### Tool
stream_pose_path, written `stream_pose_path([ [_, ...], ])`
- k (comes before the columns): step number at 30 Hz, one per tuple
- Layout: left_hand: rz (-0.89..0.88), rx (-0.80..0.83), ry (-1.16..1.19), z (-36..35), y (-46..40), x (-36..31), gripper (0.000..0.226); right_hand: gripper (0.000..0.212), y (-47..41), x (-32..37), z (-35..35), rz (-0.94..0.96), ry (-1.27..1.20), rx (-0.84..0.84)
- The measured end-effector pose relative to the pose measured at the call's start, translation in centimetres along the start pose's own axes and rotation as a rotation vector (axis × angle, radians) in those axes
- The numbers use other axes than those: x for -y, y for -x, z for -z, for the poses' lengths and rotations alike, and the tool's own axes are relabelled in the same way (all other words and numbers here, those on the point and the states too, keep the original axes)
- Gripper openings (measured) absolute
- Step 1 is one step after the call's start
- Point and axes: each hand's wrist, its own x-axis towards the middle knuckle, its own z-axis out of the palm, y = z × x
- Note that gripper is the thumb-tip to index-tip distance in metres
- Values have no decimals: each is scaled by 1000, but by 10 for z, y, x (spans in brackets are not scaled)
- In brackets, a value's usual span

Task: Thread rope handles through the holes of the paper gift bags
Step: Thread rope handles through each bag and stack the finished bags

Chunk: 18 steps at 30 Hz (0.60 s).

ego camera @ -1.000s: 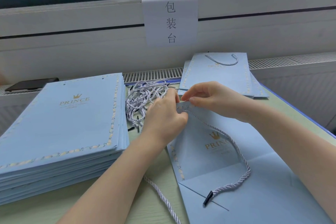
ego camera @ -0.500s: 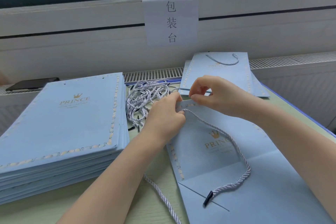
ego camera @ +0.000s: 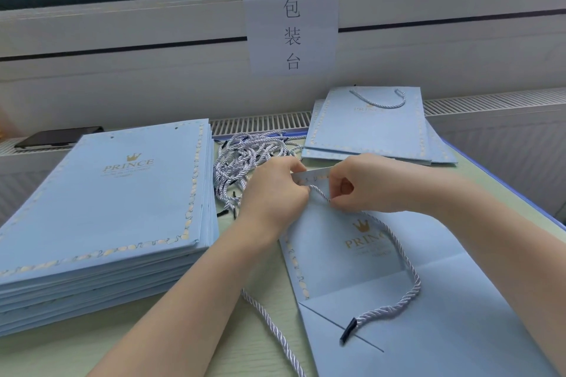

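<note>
Along the left edge of the table (ego camera: pixel 196 343) sits a tall stack of unthreaded bags (ego camera: pixel 104 202), their top holes bare. Just right of it, toward the far edge, lies the pile of spare ropes (ego camera: pixel 245 162). Next comes the left hand (ego camera: pixel 272 193), fingers curled at the top rim of the open bag (ego camera: pixel 382 300) lying flat near the table's middle. The right hand (ego camera: pixel 364 184), a second ago raised higher over the rim, has dropped and now pinches the rope (ego camera: pixel 410 269) right beside the left, the two hands nearly touching. That suggests the cord is being drawn through the hole; its free tipped end trails loose across the bag front. Toward the far right corner rest the finished bags (ego camera: pixel 370 128), a handle looped on top.
</note>
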Motion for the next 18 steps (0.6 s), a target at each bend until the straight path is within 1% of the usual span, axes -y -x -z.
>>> stream_pose_path([
  [3, 7, 18, 19, -4, -2, 2, 13, 7, 1, -2, 3, -28, 7, -56],
  [6, -20, 45, -29, -5, -1, 2, 11, 6, 0, -9, 10, -29, -72, -137],
  [10, -41, 88, -99, -6, 0, 1, 16, 4, 0, -22, 20, -18, -208, -237],
  [16, 5, 155, -145, -6, -2, 2, 25, 12, 7, -40, 41, -55, -490, -421],
  [18, 16, 150, -122, -6, -2, 4, 24, 13, 8, -47, 44, -65, -500, -462],
])
